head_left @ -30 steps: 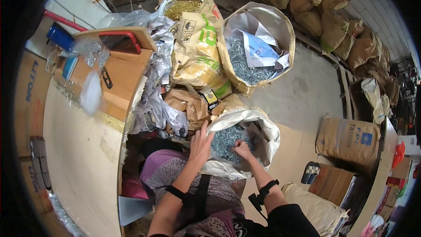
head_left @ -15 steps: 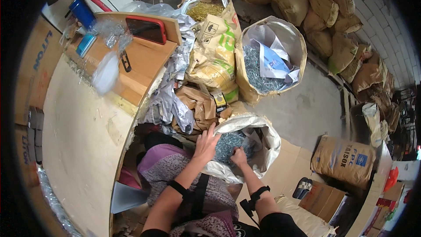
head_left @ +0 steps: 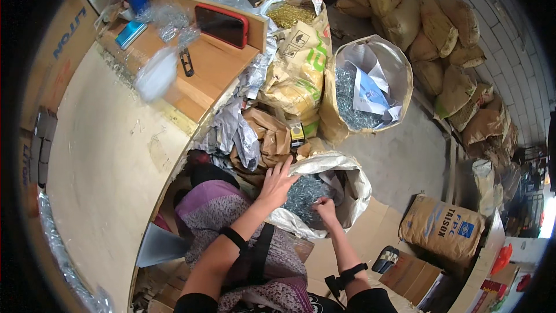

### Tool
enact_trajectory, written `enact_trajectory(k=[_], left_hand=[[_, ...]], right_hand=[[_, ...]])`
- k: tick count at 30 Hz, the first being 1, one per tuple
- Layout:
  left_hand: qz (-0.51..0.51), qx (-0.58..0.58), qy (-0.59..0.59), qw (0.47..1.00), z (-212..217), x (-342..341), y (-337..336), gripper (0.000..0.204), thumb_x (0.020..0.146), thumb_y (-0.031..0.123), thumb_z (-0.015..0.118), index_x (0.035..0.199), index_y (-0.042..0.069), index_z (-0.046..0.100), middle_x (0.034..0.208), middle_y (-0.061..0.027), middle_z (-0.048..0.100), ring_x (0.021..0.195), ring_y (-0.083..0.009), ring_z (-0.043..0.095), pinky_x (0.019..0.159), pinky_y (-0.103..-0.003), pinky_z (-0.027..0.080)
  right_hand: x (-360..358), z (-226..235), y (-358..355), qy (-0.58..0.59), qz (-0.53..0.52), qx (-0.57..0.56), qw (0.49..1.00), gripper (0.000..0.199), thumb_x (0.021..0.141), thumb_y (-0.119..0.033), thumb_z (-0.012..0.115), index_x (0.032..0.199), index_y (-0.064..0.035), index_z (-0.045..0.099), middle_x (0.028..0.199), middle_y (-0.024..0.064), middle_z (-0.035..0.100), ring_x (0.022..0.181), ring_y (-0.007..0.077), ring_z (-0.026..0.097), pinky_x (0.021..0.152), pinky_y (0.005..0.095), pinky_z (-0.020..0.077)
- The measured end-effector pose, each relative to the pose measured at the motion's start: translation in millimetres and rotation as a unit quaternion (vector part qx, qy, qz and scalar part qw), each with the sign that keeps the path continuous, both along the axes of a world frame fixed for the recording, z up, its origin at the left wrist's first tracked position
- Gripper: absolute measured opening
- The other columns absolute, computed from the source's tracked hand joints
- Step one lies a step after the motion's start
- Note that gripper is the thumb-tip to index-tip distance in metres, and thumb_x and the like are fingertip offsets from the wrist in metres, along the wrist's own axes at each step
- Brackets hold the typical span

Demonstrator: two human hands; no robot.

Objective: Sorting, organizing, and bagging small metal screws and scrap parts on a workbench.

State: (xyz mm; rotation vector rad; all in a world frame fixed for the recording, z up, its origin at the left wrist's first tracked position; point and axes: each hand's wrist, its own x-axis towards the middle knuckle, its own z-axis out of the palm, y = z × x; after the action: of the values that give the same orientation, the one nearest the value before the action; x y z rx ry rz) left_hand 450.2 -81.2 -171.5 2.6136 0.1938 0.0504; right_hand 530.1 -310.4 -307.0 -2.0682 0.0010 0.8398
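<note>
A white woven sack [head_left: 360,188] stands with its mouth open in front of me, its rim folded outward. Inside it lies a heap of thin, shiny blue-grey pieces [head_left: 303,196], too small to name. My left hand [head_left: 277,186] rests on the sack's left rim with its fingers stretched out and apart. Over the heap, inside the mouth, my right hand [head_left: 325,208] has its fingers pinched together. What those fingertips hold, if anything, is too small to make out. Some pale sheeting [head_left: 334,181] shows at the sack's far inner side.
Beyond stands a paper sack [head_left: 333,113] of similar pieces and printed sheets, beside a yellow-green bag [head_left: 292,84]. On the left, a table [head_left: 98,156] carries a wooden board with a red-cased phone [head_left: 223,26] and a black cutter [head_left: 186,62]. A full brown sack [head_left: 443,229] lies right.
The view has shifted slightly, so the table items appear farther right. My right hand has lifted a little off the heap and moved right. My left hand stays on the rim.
</note>
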Motion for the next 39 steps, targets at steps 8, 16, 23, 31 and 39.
enact_trajectory(k=[8,16,23,31,39], left_hand=[[0.051,-0.001,-0.007,0.999,-7.3,-10.1,2.3,0.055,0.067,-0.007,0.063,0.119,0.012,0.064,0.148,-0.0195,0.026,0.133,-0.0354,0.031,0.103,-0.046,0.031],[0.063,0.015,0.051,0.997,-3.0,-1.1,7.8,0.067,0.063,-0.004,0.069,0.126,0.018,0.057,0.152,-0.0173,0.016,0.135,-0.0371,0.026,0.104,-0.051,0.029],[0.110,-0.004,0.122,0.986,-19.7,8.3,29.0,0.070,0.067,0.002,0.072,0.131,0.023,0.051,0.153,-0.0132,0.014,0.138,-0.0377,0.023,0.106,-0.055,0.027],[0.083,-0.037,-0.013,0.996,-9.6,-1.7,25.2,0.057,0.070,-0.005,0.062,0.124,0.012,0.056,0.142,-0.0174,0.031,0.129,-0.0350,0.035,0.104,-0.049,0.031],[-0.172,-0.002,-0.190,0.967,20.3,-54.6,-34.9,0.019,0.073,0.005,0.058,0.092,0.005,0.058,0.090,-0.0066,0.053,0.097,-0.0219,0.051,0.084,-0.036,0.040]], right_hand=[[14.9,131.6,12.5,-0.067,0.028,0.047,0.996,0.015,0.062,-0.004,0.067,0.071,-0.0028,0.055,0.066,-0.0001,0.053,0.063,0.0087,0.047,0.057,0.0243,0.0376],[19.6,224.6,21.1,-0.106,0.077,0.087,0.988,0.019,0.061,0.004,0.064,0.072,-0.0058,0.050,0.068,-0.0052,0.047,0.064,0.0051,0.041,0.057,0.0219,0.0316],[5.5,246.3,9.9,-0.111,0.098,0.074,0.986,0.019,0.062,0.004,0.062,0.073,-0.0039,0.050,0.072,-0.0034,0.049,0.069,0.0066,0.044,0.062,0.0223,0.0355],[16.4,282.2,11.5,-0.106,0.028,0.116,0.987,0.017,0.063,0.007,0.058,0.075,-0.0036,0.052,0.072,-0.0038,0.049,0.066,0.0051,0.044,0.058,0.0199,0.0341],[50.9,265.1,30.7,-0.094,-0.004,0.145,0.985,0.015,0.064,0.005,0.058,0.075,-0.0048,0.055,0.066,-0.0028,0.051,0.055,0.0055,0.045,0.049,0.0211,0.0325]])
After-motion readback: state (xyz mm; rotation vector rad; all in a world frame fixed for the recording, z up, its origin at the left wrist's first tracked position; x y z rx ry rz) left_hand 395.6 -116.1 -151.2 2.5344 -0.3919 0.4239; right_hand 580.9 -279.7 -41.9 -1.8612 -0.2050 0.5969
